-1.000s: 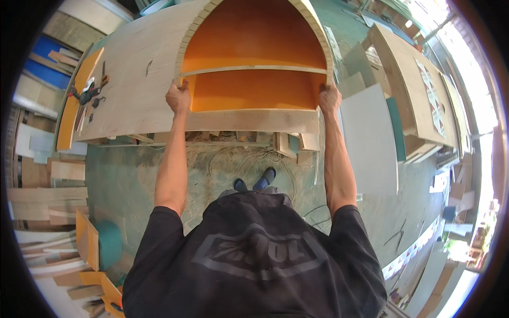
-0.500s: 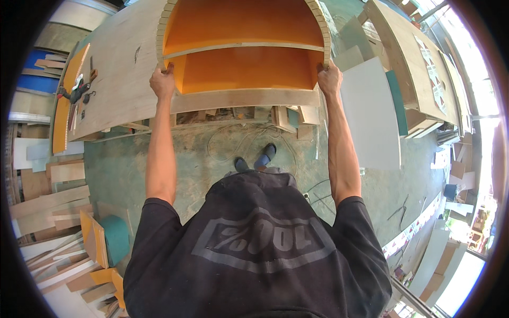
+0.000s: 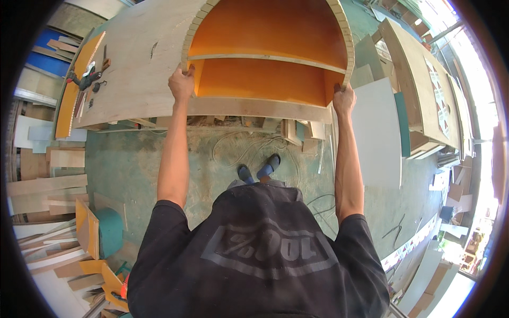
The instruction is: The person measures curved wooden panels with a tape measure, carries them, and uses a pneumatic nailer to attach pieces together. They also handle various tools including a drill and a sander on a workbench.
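Observation:
An arched shelf unit [image 3: 268, 29] with an orange inside and a segmented pale wooden rim rests on the plywood-topped workbench [image 3: 132, 69] in front of me. A pale-edged shelf [image 3: 265, 56] crosses its inside. My left hand [image 3: 182, 84] is closed round the lower left end of the rim, its thumb on the inner side. At the lower right end, my right hand [image 3: 344, 99] grips the opposite side the same way. Both arms stretch forward. The top of the arch runs out of the picture.
A cordless drill [image 3: 85, 79] and small tools lie at the bench's left end, beside an orange panel [image 3: 69, 114]. Offcuts [image 3: 50, 254] are piled at left. A white board [image 3: 375, 135] leans before a wooden cabinet [image 3: 419, 79] at right. A cable [image 3: 233, 153] loops near my feet.
My view has turned slightly, so the bench, floor and shelf unit sit differently in the picture. Both hands keep their hold on the unit's sides; any movement of the unit along the bench is unclear.

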The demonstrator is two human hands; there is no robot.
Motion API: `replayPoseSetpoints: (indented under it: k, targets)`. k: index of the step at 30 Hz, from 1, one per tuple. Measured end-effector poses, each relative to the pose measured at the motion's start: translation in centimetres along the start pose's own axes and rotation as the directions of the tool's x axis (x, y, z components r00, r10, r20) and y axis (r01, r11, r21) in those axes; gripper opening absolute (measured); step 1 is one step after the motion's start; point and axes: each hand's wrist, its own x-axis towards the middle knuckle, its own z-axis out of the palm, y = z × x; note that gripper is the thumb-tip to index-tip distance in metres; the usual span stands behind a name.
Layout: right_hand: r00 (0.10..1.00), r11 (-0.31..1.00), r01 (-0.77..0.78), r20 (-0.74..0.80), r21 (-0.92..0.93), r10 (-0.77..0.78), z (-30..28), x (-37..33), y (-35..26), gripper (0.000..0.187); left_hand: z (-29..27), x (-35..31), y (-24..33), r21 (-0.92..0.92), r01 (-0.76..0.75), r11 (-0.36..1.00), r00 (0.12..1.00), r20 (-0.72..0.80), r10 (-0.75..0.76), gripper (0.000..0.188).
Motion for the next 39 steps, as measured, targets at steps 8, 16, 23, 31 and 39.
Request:
replayPoseSetpoints:
  k: [8, 16, 23, 31, 39]
  targets:
    - [1.000, 1.000, -0.015, -0.023, 0.016, 0.015, -0.1, 0.0, 0.5, 0.023, 0.0, -0.4, 1.2, -0.030, 0.002, 1.000, 1.000, -0.024, -0.002, 0.031]
    - [1.000, 1.000, -0.017, -0.008, 0.008, 0.017, 0.0, -0.1, -0.5, 0.027, -0.3, -0.2, 0.6, -0.001, 0.034, 0.999, 0.999, -0.038, -0.034, 0.031]
    - [1.000, 1.000, 0.003, -0.025, 0.027, -0.002, 0.2, -0.2, 0.6, 0.022, -0.5, 0.0, 1.1, 0.020, 0.033, 0.999, 0.999, -0.010, -0.033, 0.029]
    - [1.000, 1.000, -0.014, -0.012, 0.010, 0.015, 0.3, -0.1, 0.3, 0.023, -0.8, -0.1, 1.1, -0.048, 0.023, 0.999, 0.999, -0.023, -0.024, 0.025]
    - [1.000, 0.999, -0.002, 0.011, 0.047, 0.001, 0.2, 0.3, 0.7, 0.026, -1.2, 0.3, 0.3, -0.238, 0.131, 0.962, 0.985, 0.143, -0.099, 0.032]
